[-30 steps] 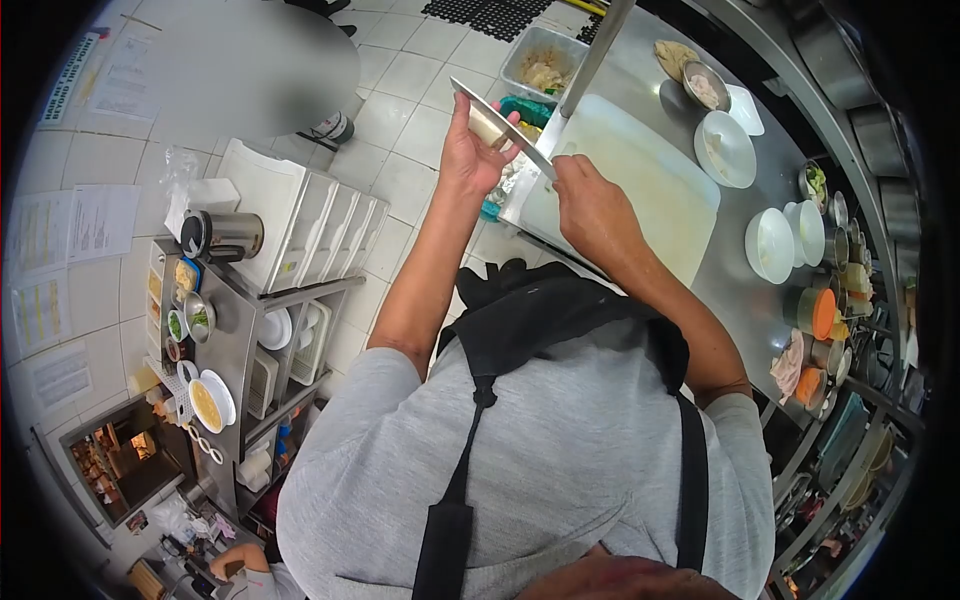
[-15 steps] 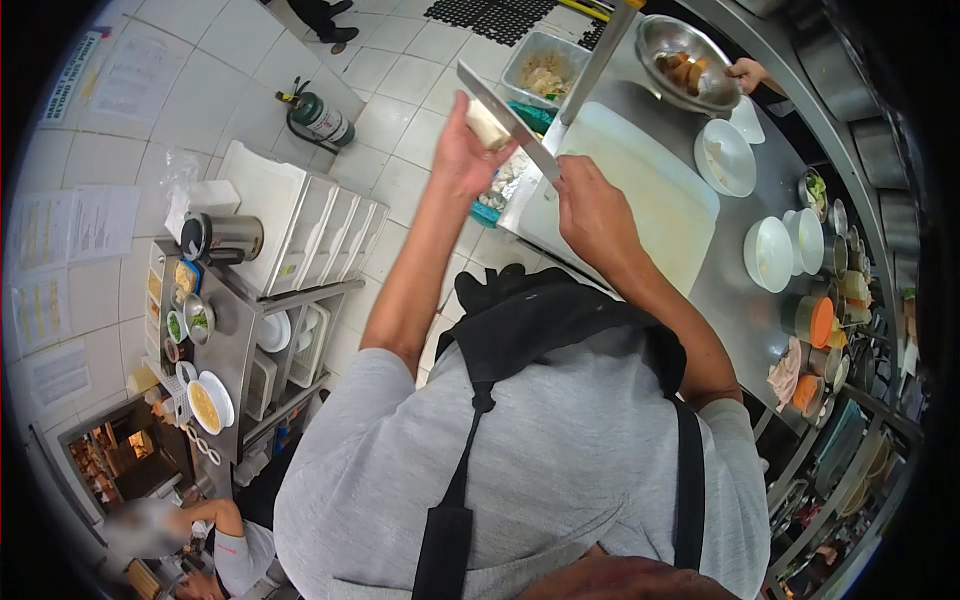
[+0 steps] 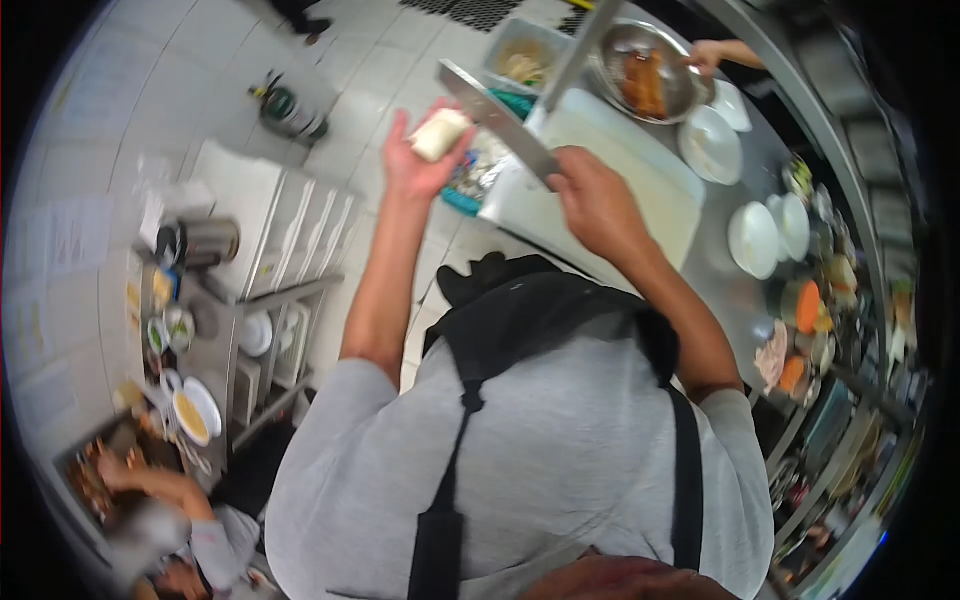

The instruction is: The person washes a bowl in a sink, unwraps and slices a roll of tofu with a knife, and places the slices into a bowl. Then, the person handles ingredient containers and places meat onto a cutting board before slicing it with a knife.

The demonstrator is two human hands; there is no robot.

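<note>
Drawn back from the blade since the earlier frame, the left hand (image 3: 425, 155) has opened, and the metal bowl (image 3: 682, 75) held by another person's hand (image 3: 706, 55) has moved closer to the board. Largest is the steel worktop (image 3: 718, 285), running along the right. On it lies the pale cutting board (image 3: 645, 185), its surface faintly stained. Beyond the board's far right corner is that metal bowl, with long brown pieces (image 3: 645, 88) inside. White bowls (image 3: 753, 240) stand along the board's right side. A plastic tub (image 3: 492, 68) of pale food sits past the board's far left corner. The right hand (image 3: 600, 205) grips the knife (image 3: 502, 118), its broad blade pointing forward and left. The white block (image 3: 438, 135) rests on the left hand's upturned palm, just beside the blade.
</note>
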